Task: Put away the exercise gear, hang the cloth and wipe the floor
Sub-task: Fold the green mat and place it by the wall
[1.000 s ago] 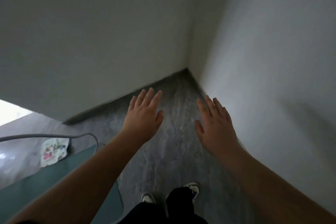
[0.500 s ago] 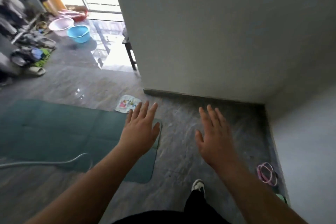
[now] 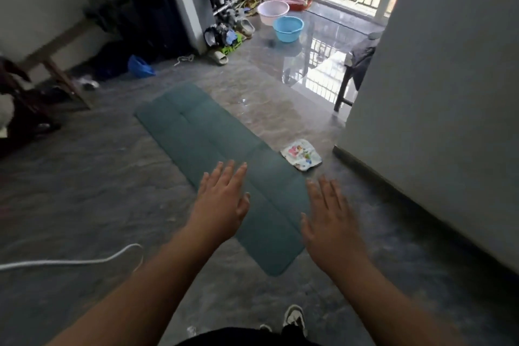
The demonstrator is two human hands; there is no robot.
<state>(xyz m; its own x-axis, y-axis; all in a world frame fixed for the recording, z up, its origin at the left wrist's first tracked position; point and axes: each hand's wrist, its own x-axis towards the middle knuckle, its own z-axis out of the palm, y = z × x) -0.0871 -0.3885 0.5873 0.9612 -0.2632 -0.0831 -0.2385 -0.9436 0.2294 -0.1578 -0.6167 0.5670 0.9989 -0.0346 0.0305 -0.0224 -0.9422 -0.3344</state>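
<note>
While both hands hover palm-down with fingers straight and holding nothing, one mat [image 3: 222,154] lies flat on the floor [image 3: 84,191].
Left hand [image 3: 222,205], right hand [image 3: 331,222]; one patterned square cloth [image 3: 302,158] beside the mat's right edge; two round plastic basins, blue [image 3: 288,28] and pink [image 3: 273,11].

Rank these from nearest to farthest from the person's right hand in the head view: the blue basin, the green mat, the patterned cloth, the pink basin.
From the right hand:
1. Green mat, on the floor just below and left of it.
2. Patterned cloth, beside the mat's right edge, ahead.
3. Blue basin, far ahead on the shiny floor.
4. Pink basin, just beyond the blue one.
</note>
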